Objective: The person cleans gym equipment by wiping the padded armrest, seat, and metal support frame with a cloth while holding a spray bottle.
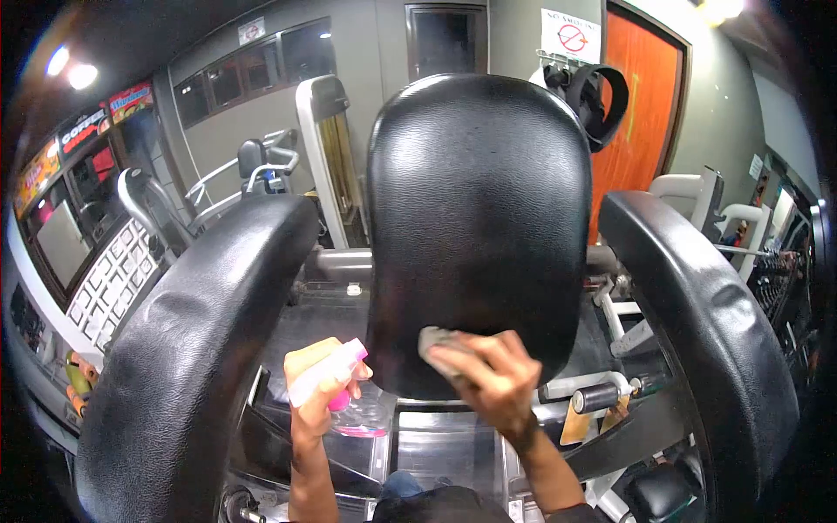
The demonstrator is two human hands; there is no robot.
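Observation:
A large black padded backrest stands upright in front of me. My right hand is closed on a greyish cloth at the lower part of this pad; the cloth appears to touch the surface. Lower left of the pad, my left hand grips a spray bottle by its pink and white head. The clear lower part of the bottle shows below the fingers, with some pink at its base.
Padded black arm supports flank me, one on the left and one on the right. Below right is a metal bar with a black roller. Behind stand gym machines, a weight stack and an orange door.

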